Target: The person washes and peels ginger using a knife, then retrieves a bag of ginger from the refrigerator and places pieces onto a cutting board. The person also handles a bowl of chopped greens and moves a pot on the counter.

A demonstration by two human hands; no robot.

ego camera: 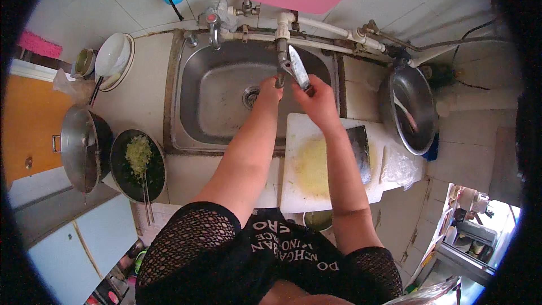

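Observation:
My right hand [316, 99] grips a small knife with a shiny metal blade [299, 67]. The blade points up and away, close beside the metal tap [281, 53]. Below the tap's spout is my left hand [270, 87], over the stainless steel sink [220, 112]. The tap partly covers its fingers, and I cannot tell whether they hold anything. A white cutting board [302, 201] with a yellowish stain lies under my right forearm. On its right part rests a dark, wide blade [360, 150], half covered by that arm.
Left of the sink stand a pan of shredded greens [138, 156] with chopsticks [146, 199], a large metal pot [80, 148] and a white bowl [112, 55]. At right, a metal basin [413, 110] leans beside a clear plastic bag [398, 167]. White pipes [326, 25] run behind the sink.

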